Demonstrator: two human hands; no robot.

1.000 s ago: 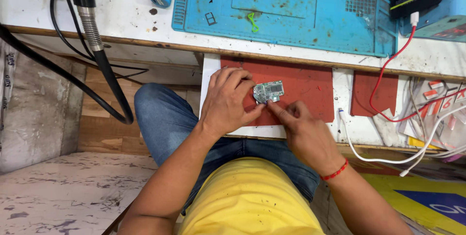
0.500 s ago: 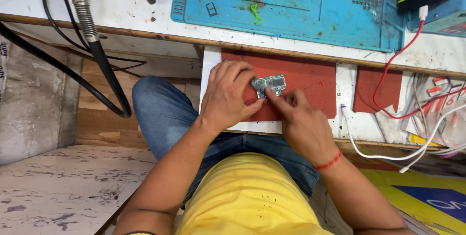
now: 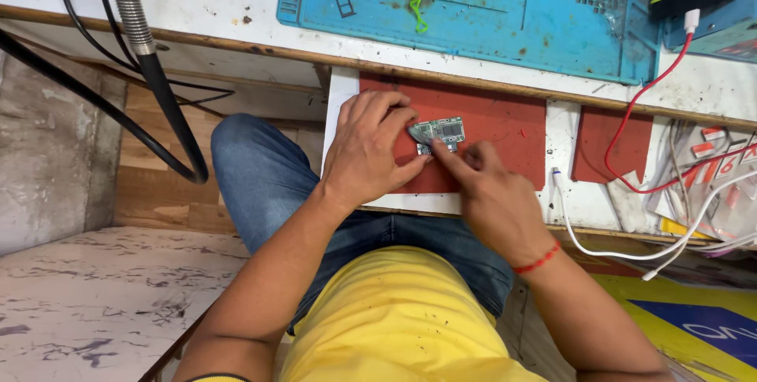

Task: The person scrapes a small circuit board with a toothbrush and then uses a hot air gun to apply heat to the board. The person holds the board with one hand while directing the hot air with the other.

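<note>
Left hand (image 3: 371, 149) pins a small green circuit board (image 3: 439, 134) flat on a red mat (image 3: 505, 126), fingers closed on its left edge, apparently to steady it. Right hand (image 3: 489, 193) presses a fingertip at its near edge. Far off lies a blue mat (image 3: 489, 11); right, red-and-white labels (image 3: 710, 149).

My white workbench (image 3: 197, 3) carries a blue repair mat (image 3: 473, 11) along its far side, with a small green clip (image 3: 418, 15) lying on it. Just nearer me than that mat, a pull-out shelf (image 3: 341, 98) holds a red mat (image 3: 497, 126) with the small circuit board (image 3: 439, 133) on it. Right of the red mat lie a smaller red piece (image 3: 603, 141) and a white cable (image 3: 599, 248).
</note>
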